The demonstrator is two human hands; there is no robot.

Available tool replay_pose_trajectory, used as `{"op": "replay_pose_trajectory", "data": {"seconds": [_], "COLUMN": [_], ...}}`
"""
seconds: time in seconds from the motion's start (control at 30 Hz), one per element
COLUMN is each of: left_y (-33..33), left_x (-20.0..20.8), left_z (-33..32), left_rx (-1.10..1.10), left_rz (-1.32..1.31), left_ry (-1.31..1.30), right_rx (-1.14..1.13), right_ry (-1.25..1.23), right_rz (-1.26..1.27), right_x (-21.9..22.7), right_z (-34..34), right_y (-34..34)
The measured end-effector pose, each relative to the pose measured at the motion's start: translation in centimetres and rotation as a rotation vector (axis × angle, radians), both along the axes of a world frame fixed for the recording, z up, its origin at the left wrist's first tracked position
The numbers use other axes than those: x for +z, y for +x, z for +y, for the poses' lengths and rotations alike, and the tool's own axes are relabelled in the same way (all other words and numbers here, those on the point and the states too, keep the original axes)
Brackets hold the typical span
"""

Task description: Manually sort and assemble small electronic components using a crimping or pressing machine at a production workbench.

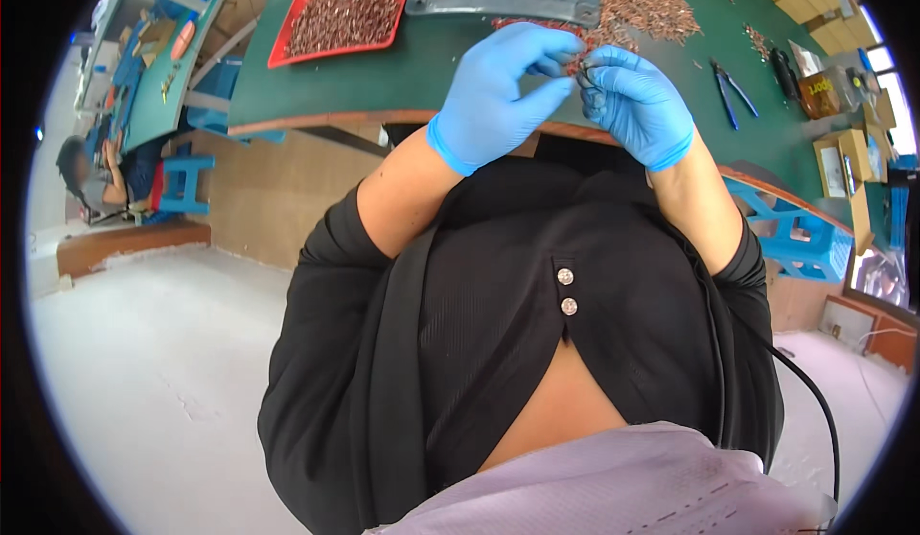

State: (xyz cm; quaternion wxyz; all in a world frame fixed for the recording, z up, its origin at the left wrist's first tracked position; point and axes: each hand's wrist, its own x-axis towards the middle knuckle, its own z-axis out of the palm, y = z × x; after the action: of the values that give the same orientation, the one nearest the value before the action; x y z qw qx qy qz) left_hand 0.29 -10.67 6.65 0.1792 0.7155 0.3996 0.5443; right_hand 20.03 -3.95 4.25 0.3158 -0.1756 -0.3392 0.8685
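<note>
My left hand and my right hand, both in blue gloves, meet fingertip to fingertip above the near edge of the green table. Between them is a small dark reddish piece, too small to tell its kind. The right thumb and fingers pinch it, and the left fingers curl round its other side. Just beyond the hands lies a heap of small reddish-brown parts. A few redder bits show behind the left hand, partly covered by it.
A red tray full of similar small parts stands to the left, beside a grey translucent tray. Blue-handled pliers lie on the right of the table, near cardboard boxes. Blue stools stand below; another person sits far left.
</note>
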Motion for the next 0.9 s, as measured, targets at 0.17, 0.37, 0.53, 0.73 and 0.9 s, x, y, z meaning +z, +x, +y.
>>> {"op": "replay_pose_trajectory", "data": {"seconds": [0.17,0.37,0.53,0.73,0.9], "left_y": [-1.6,-3.7,-4.3,-5.3,-6.1], "left_x": [-1.6,-3.5,-4.5,-5.2,-5.1], "left_z": [-3.1,-6.0,-7.5,-8.3,-8.9], "left_rx": [-0.194,-0.244,-0.258,-0.233,-0.22], "left_rz": [-0.057,-0.198,-0.549,-0.482,-0.69], "left_ry": [-0.164,-0.332,-0.513,-0.541,-0.439], "right_rx": [-0.025,-0.016,-0.199,-0.255,-0.285], "right_ry": [-0.062,-0.053,0.418,0.535,0.518], "right_rz": [-0.081,-0.073,-0.396,-0.487,-0.477], "right_x": [0.3,-1.1,-1.0,-1.7,-1.9], "right_z": [-4.5,-8.2,-10.9,-11.7,-12.2], "right_y": [-2.4,-3.9,-5.5,-6.8,-7.4]}}
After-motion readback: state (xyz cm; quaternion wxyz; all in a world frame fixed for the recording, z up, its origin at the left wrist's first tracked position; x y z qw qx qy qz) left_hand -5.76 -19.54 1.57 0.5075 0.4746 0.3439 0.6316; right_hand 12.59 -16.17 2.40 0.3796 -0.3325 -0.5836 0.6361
